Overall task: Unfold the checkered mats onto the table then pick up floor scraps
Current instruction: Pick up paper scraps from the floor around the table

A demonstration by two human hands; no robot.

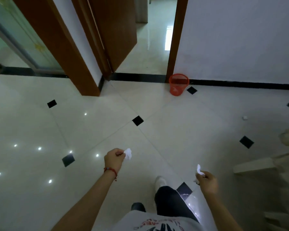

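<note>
— So, what's over on the left?

— Just glossy floor tiles (pixel 32 124) with black diamond insets. Nearer the middle, my left hand (pixel 114 158), a red bracelet (pixel 110 171) on its wrist, has its fingers curled, pinching a crumpled white scrap (pixel 128 154) at the fingertips.

— Any container?

— Far off, right of the open doorway (pixel 154 39) and against the wall, stands a red mesh bin (pixel 178 84). Something pale shows through the mesh near its bottom; I cannot tell what.

— And your other hand?

— My right hand (pixel 207 181), near and to the right, pinches a second white scrap (pixel 199 170) between thumb and fingers. Another small white scrap (pixel 245 117) lies on the floor at the far right.

— Anything readable?

— Red lettering on my shirt (pixel 158 223), too blurred to read.
</note>
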